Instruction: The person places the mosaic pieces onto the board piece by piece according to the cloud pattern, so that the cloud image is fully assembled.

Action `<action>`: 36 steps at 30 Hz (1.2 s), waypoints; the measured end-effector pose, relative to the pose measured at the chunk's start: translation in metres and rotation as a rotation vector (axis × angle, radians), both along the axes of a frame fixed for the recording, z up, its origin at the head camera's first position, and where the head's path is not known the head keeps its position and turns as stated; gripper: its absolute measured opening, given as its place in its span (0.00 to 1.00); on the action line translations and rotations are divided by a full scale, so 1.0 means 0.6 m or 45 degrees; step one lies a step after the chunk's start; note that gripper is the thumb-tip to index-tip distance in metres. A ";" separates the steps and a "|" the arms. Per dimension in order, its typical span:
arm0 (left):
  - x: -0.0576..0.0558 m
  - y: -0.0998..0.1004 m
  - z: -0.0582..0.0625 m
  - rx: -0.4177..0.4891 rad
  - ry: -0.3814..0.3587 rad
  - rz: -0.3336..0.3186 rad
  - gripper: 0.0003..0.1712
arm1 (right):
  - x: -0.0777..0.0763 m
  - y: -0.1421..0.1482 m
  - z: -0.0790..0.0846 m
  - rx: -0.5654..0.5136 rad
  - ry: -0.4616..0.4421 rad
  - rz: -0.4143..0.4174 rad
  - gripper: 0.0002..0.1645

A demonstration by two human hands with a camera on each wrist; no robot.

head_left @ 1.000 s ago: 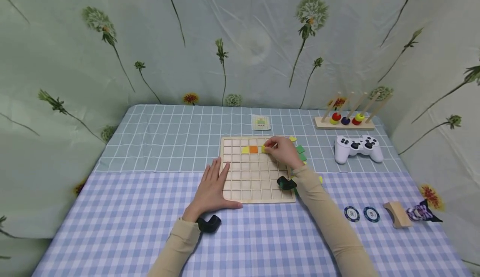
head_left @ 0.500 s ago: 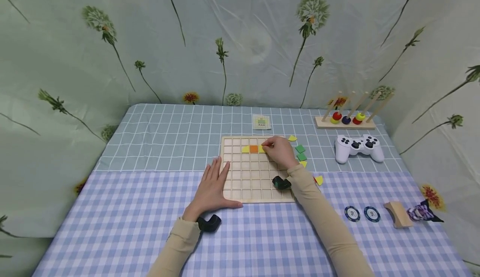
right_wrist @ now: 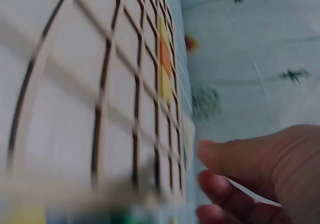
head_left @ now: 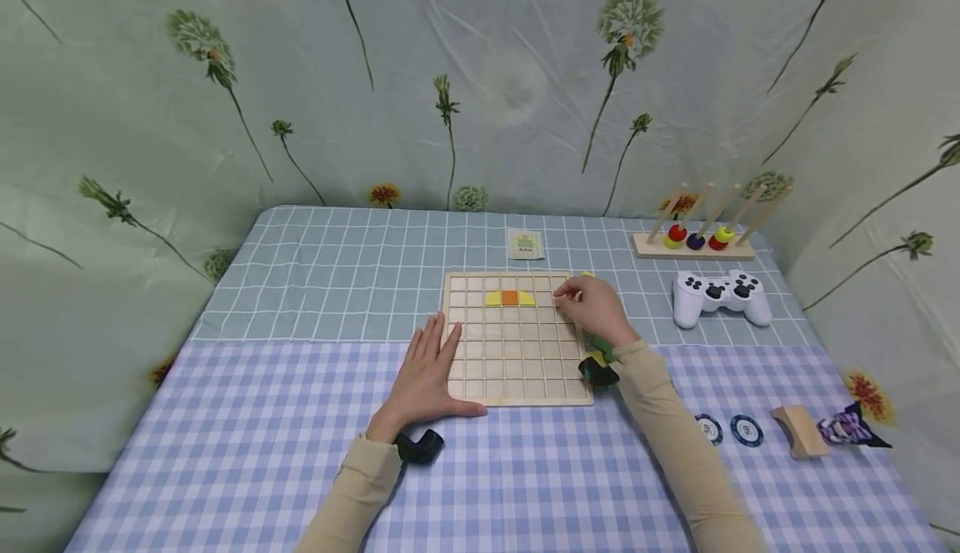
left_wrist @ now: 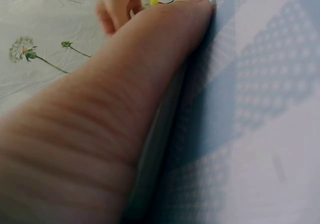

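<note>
A wooden grid board (head_left: 510,361) lies on the table. In its second row from the back sit a yellow tile (head_left: 492,298), an orange square tile (head_left: 510,298) and another yellow tile (head_left: 527,298), side by side. My left hand (head_left: 423,378) rests along the board's left edge, fingers spread and thumb at its near-left corner. Over the board's right side hovers my right hand (head_left: 596,307), its fingers loosely bent. The right wrist view shows nothing held between thumb and fingers (right_wrist: 215,181). Green and yellow pieces (head_left: 600,346) by the right edge are partly hidden under the right hand and wrist.
Behind the board lies a small pattern card (head_left: 526,244). To the right are a peg stand with coloured beads (head_left: 693,246), a white game controller (head_left: 722,296), two poker chips (head_left: 746,430), an arched wooden block (head_left: 801,430) and a purple-black item (head_left: 849,426).
My right hand has let go of the right yellow tile, now lying in its cell beside the orange one, and moved right toward the board's edge. The left hand stays put.
</note>
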State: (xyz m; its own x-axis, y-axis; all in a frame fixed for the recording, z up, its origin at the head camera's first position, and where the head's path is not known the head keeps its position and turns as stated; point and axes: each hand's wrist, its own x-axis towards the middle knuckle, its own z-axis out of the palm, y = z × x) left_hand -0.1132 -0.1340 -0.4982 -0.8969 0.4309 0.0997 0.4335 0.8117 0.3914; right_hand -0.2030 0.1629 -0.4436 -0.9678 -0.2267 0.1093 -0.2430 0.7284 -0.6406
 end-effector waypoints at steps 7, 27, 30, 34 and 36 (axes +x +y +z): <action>0.000 -0.003 0.001 -0.025 0.016 0.009 0.74 | 0.015 0.075 0.011 0.197 -0.155 0.036 0.05; -0.004 0.003 0.000 0.014 0.024 -0.001 0.74 | 0.029 0.138 0.003 0.275 -0.311 0.134 0.10; -0.004 0.004 0.000 0.005 0.015 0.002 0.74 | 0.031 0.139 0.002 0.269 -0.299 0.114 0.08; -0.002 0.004 0.001 0.007 -0.003 0.004 0.74 | 0.037 0.136 -0.001 0.198 -0.300 0.086 0.06; 0.001 0.003 0.001 0.003 -0.013 0.008 0.74 | 0.041 0.133 -0.002 0.164 -0.298 0.074 0.06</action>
State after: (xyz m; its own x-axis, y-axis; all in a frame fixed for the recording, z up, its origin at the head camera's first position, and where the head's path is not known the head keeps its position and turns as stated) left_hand -0.1127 -0.1320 -0.4977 -0.9004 0.4253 0.0914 0.4245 0.8133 0.3979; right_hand -0.1786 0.2424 -0.4448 -0.9483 -0.2801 -0.1493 -0.1429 0.7967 -0.5873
